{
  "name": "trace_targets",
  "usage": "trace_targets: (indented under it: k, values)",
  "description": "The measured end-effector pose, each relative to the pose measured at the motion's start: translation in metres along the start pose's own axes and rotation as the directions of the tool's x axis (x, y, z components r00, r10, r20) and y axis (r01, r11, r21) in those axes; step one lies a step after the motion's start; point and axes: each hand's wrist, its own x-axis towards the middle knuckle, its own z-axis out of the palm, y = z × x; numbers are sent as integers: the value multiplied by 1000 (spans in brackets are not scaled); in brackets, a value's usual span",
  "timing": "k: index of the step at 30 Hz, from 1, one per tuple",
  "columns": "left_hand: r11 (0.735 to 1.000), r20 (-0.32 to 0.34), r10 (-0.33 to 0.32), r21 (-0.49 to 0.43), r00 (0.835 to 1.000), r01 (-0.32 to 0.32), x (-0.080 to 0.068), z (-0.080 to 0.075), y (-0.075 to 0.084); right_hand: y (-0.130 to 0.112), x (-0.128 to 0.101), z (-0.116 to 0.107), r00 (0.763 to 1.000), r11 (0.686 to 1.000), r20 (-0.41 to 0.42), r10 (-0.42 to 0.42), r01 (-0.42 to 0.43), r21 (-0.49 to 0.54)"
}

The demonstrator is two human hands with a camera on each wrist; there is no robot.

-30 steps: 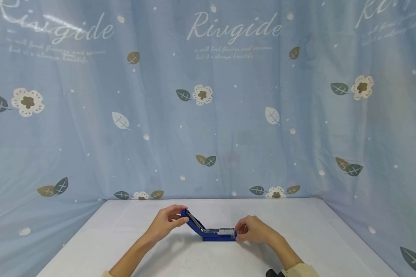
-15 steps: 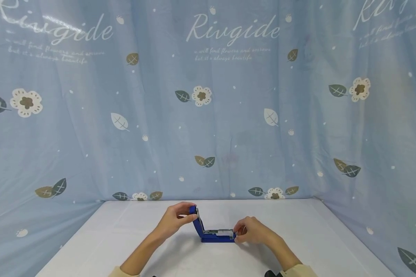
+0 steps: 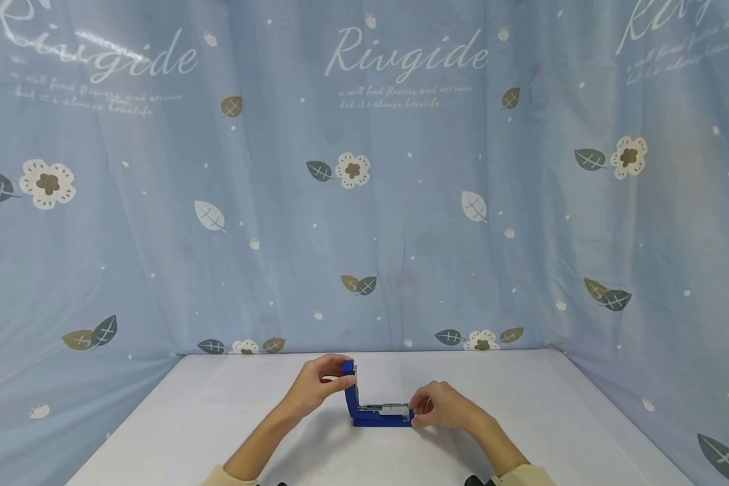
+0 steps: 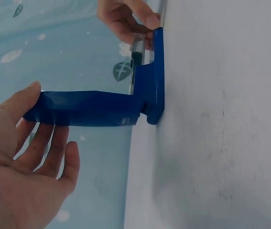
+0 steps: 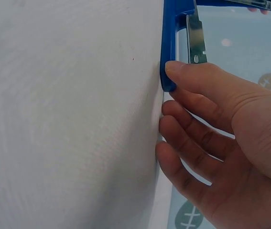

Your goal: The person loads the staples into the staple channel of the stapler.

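From the head camera, one blue plastic stapler with a metal staple channel (image 3: 373,410) lies on the white table (image 3: 188,418). Its lid stands upright, pinched by the left hand (image 3: 318,388); the right hand (image 3: 443,405) clasps the base's far end.

The left wrist view shows one stapler (image 4: 125,107), thumb and fingers (image 4: 44,143) gripping the lid tip.

The right wrist view shows one stapler base (image 5: 169,43), with the right hand's fingertips (image 5: 183,71) pressed on its end against the table.
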Motion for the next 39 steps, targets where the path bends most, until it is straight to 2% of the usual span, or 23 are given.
trace_targets:
  k: [9, 22, 28, 32, 39]
  values:
    - [1000, 32, 7, -10, 999, -7, 4, 9, 1, 2, 1, 2, 999, 999, 6, 49, -49, 17]
    - [1000, 45, 14, -26, 999, -13, 7, 20, 1, 3, -2, 3, 999, 998, 10, 43, -43, 38]
    - [999, 57, 44, -23, 997, -43, 12, 27, 2, 2, -1, 2, 998, 998, 4, 65, -65, 28]
    - [997, 88, 70, -21, 994, -68, 16, 34, 2, 1, 1, 1, 998, 997, 0, 71, -71, 18]
    - [997, 108, 83, -15, 991, -82, 21, 42, 3, 1, 3, 1, 997, 997, 10, 72, -72, 28]
